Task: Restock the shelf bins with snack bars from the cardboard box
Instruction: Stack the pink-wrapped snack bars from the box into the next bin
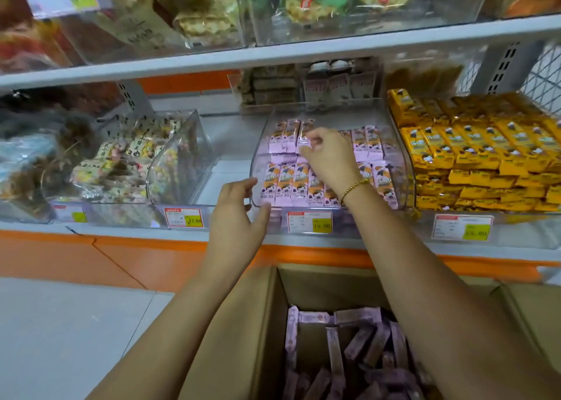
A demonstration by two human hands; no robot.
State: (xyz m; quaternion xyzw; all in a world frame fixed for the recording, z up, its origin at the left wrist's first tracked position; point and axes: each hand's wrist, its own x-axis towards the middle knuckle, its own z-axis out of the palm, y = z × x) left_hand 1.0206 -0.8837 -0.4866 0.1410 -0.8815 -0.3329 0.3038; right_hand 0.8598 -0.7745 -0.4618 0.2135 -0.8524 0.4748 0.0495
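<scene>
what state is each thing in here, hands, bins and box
right hand: inside the middle bin, fingers pinching a purple bar
left hand: open, at the middle bin's front left corner
middle bin: partly filled, purple bars in rows
cardboard box: open, loose bars inside
yellow bars: stacked high, right of the middle bin

Btm edge cuts off cardboard box point(267, 323); price tag point(309, 222) fine print too small to read.
</scene>
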